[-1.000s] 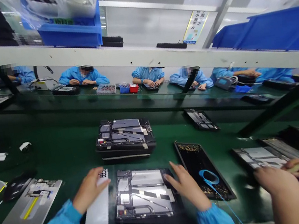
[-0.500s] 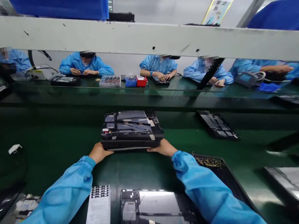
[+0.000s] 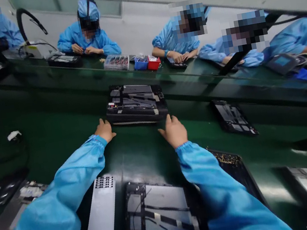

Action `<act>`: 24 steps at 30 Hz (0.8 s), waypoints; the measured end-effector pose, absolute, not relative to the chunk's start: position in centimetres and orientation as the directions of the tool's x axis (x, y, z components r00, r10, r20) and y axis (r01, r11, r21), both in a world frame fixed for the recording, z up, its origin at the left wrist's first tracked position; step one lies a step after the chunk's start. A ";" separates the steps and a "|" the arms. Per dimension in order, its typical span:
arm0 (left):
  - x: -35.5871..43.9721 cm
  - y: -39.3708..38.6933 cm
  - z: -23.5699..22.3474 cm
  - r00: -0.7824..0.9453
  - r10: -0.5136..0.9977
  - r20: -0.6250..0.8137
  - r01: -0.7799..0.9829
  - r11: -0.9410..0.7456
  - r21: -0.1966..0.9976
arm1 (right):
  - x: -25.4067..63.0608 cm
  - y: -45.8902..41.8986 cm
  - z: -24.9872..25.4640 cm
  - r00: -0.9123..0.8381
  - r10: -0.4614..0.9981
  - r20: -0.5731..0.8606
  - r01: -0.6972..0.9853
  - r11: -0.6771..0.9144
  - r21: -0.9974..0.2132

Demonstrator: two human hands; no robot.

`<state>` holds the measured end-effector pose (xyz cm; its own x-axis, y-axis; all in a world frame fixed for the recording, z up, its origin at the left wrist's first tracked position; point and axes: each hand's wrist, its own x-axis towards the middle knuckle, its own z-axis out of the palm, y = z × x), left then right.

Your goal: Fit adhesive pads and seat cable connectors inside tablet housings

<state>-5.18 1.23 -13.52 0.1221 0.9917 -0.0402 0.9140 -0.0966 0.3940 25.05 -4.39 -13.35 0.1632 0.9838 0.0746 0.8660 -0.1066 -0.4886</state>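
A stack of opened tablets (image 3: 136, 103), inner parts facing up, rests on the green bench ahead of me. My left hand (image 3: 105, 130) is just off its front left corner, fingers apart and holding nothing. Close to the front right corner is my right hand (image 3: 175, 131), also open, with thumb and fingers spread. Between my forearms lies another opened tablet (image 3: 165, 198) with silver battery plates, black cables and tape strips. Left of it is a white strip sheet (image 3: 102, 219) bearing small black pieces at its far end.
A black tray (image 3: 229, 159) with small brass-coloured parts lies partly behind my right sleeve. Another opened tablet (image 3: 234, 117) sits to the right. A black computer mouse (image 3: 7, 188) is at left. Across the bench, several people in blue work beside a red bin (image 3: 154, 63) and blue bin (image 3: 141, 63).
Both hands have let go of the tablet stack and drawn back slightly from its front corners. The stack stays on the bench. My view has tilted down.
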 end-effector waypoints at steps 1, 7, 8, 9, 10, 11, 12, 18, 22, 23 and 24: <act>-5.5 -0.6 -12.7 0.118 0.991 -0.069 0.926 -0.085 0.367 | 24.6 -7.5 -12.4 0.125 0.988 0.087 0.886 -0.072 -0.457; -9.0 -15.4 -7.9 0.186 0.981 -0.047 0.937 -0.163 0.309 | 21.2 -28.5 -11.6 -0.675 0.735 0.068 0.697 0.665 -0.268; -9.8 -18.0 -7.8 0.223 0.975 0.018 0.920 -0.216 0.328 | 20.9 -30.9 -12.5 -0.695 0.714 0.083 0.680 0.690 -0.246; -10.5 -20.5 -7.9 0.246 0.966 0.076 0.899 -0.257 0.354 | 20.8 -32.7 -13.5 -0.698 0.711 0.084 0.683 0.697 -0.219; -11.2 -22.6 -8.4 0.253 0.960 0.120 0.880 -0.280 0.384 | 20.7 -34.0 -14.5 -0.690 0.718 0.091 0.694 0.692 -0.198; -11.8 -24.4 -9.2 0.257 0.955 0.146 0.860 -0.295 0.416 | 20.8 -34.7 -15.4 -0.682 0.726 0.089 0.704 0.684 -0.188; -12.5 -25.8 -10.1 0.264 0.952 0.157 0.840 -0.306 0.448 | 20.9 -34.9 -16.0 -0.676 0.734 0.072 0.714 0.675 -0.187; -14.5 -28.3 -15.8 0.358 0.921 0.156 0.779 -0.386 0.494 | 21.2 -30.3 -15.5 -0.644 0.765 -0.008 0.753 0.632 -0.185; -14.3 -28.0 -16.6 0.371 0.923 0.102 0.798 -0.373 0.474 | 20.2 -26.5 -13.7 -0.624 0.780 0.046 0.759 0.619 -0.202; -14.2 -27.8 -16.5 0.373 0.923 0.093 0.799 -0.370 0.475 | 19.4 -25.8 -13.3 -0.603 0.794 0.078 0.765 0.604 -0.225; -14.2 -27.5 -16.3 0.379 0.921 0.086 0.796 -0.372 0.478 | 18.4 -25.2 -12.9 -0.580 0.806 0.118 0.765 0.588 -0.262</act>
<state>-14.24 -27.45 -16.32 0.3795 0.9212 0.0857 0.7957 -0.3722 0.4778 18.36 -25.19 -12.91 -0.5797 0.8063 0.1177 0.7649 0.5883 -0.2624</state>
